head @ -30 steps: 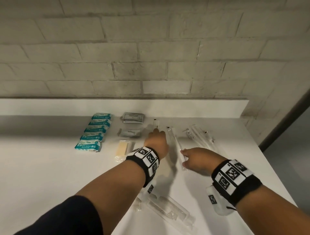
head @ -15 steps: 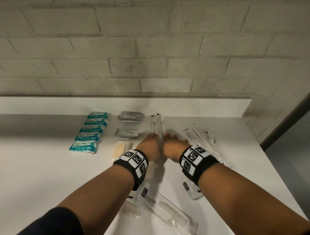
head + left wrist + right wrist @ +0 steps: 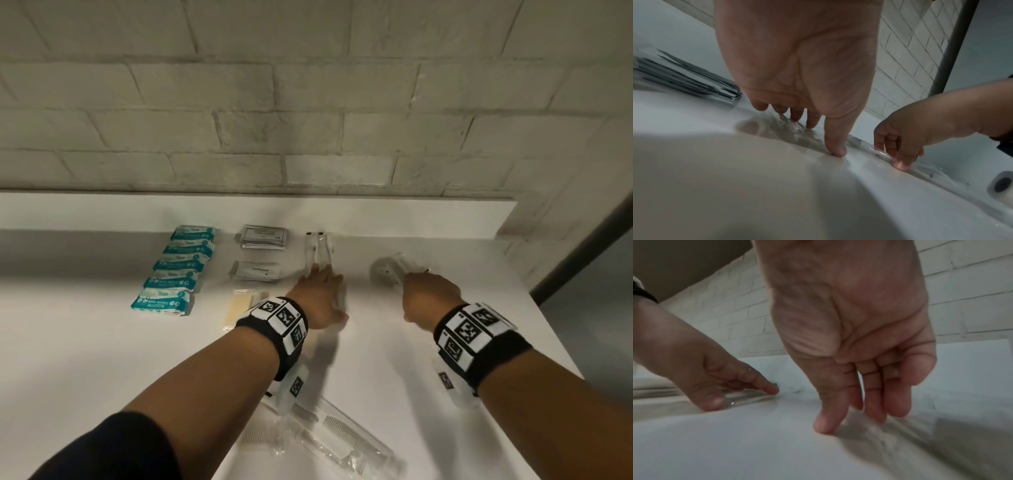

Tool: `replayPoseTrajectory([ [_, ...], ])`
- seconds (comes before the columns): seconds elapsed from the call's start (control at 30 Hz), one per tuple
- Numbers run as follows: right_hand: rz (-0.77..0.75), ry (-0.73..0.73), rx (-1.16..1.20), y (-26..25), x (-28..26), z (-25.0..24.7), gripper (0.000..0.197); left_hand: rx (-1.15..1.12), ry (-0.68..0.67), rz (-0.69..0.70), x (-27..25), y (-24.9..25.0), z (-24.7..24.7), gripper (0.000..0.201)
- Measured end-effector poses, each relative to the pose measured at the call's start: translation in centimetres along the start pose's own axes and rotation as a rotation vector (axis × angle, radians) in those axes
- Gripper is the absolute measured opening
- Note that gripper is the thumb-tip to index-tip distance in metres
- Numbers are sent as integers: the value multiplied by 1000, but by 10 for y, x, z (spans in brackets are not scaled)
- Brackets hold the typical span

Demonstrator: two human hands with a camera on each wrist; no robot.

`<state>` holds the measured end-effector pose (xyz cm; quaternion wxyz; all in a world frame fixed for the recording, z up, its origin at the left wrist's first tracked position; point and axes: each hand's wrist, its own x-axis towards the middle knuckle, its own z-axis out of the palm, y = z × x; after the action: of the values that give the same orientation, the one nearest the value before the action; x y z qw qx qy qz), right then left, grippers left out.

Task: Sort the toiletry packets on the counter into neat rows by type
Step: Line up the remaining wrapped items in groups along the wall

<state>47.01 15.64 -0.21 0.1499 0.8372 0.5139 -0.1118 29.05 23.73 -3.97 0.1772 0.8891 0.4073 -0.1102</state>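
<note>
On the white counter (image 3: 102, 359), two clear toothbrush packets (image 3: 318, 248) lie side by side, pointing at the back wall. My left hand (image 3: 325, 291) lies flat over their near ends, its fingers (image 3: 812, 123) straight on the plastic and the thumb on the counter. A loose, blurred pile of clear packets (image 3: 394, 269) sits further right. My right hand (image 3: 424, 291) reaches onto it, fingertips (image 3: 875, 415) and thumb touching the plastic without closing on it. At the left lie a row of teal wipe packets (image 3: 178, 270), a silver packet stack (image 3: 263, 236) and toothpaste sachets (image 3: 255, 270).
A pale yellow packet (image 3: 238, 306) lies just left of my left wrist. Clear comb packets (image 3: 325, 442) lie at an angle by the near edge, under my left forearm. A raised white ledge (image 3: 411, 216) and brick wall close the back. The counter ends at the right.
My right hand has left the spot beside my left hand and moved right onto the loose pile. My left hand has stayed on the two aligned packets.
</note>
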Motion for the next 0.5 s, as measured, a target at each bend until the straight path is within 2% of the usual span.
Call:
replayPoseTrajectory([
  [0.07,-14,21,8,-1,3,0,40,-11,14,-6,0,0,0,87],
  [0.17,-38,9,195,-5,11,-7,57,-34,30,-5,-1,2,0,86],
  [0.3,-52,27,475,-9,26,-24,42,-58,57,12,-1,2,0,84],
  [0.5,-175,12,224,-18,17,-16,33,-100,49,5,-4,3,-2,84],
])
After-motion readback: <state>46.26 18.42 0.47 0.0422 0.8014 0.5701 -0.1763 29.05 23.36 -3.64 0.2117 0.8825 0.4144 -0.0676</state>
